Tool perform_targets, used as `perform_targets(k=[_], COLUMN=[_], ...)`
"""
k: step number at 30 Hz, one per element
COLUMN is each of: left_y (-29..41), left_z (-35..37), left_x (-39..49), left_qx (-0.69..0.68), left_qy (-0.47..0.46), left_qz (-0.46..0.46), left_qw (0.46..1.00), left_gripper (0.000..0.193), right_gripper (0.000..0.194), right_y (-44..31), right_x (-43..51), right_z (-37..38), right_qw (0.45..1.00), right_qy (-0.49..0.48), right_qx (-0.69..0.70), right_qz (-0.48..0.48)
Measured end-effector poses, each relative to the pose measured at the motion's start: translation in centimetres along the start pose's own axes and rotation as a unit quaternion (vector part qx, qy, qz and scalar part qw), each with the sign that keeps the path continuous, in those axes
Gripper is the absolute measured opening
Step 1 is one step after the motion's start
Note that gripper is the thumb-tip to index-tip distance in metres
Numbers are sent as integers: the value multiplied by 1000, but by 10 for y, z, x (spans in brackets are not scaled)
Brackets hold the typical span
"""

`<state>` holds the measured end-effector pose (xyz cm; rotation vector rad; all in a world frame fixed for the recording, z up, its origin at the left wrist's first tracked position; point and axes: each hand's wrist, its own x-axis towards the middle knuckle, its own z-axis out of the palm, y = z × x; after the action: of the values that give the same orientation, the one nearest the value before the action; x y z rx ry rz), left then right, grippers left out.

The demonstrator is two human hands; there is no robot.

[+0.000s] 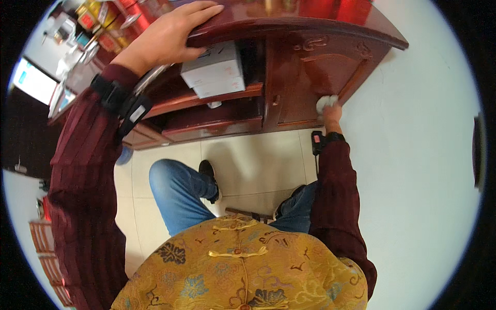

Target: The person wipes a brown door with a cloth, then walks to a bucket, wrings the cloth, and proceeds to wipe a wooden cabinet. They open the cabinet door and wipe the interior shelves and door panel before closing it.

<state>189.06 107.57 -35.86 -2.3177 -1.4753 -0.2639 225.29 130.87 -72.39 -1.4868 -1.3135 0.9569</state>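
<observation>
My right hand holds a pale, crumpled cloth against the lower right of a carved wooden cabinet door. The door is dark reddish brown and closed, with a small handle on its left side. My left hand rests on the front edge of the glossy cabinet top, fingers spread, gripping nothing. Below that hand, white boxes sit on an open shelf of the cabinet.
Gold and red packages and a stemmed glass stand at upper left. A small white item lies in the lower compartment. The white wall is close on my right. Beneath me are floor tiles and wooden chairs at far left.
</observation>
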Motion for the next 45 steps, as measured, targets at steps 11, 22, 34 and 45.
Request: perform_targets(k=[11,22,34,45], left_y=[-4,151,178,145], left_z=[0,131,190,173], left_x=[-11,-172,-244,-225], left_qx=[63,-232,-440,-358], left_qy=[77,142,47,107], left_qz=[30,-49,-292,-286], left_qw=[995,961,848,882], left_gripper=[94,73,71,75], right_gripper=[22,26,26,31], right_y=[-15,-14,-51,-24], right_x=[-212,-293,-338,-340], right_z=[31,-27,27,8], right_qw=[779,831,841,826], right_qy=[-326,-346,-400,-345], right_qx=[469,330,296,293], right_qz=[260,285,212,338])
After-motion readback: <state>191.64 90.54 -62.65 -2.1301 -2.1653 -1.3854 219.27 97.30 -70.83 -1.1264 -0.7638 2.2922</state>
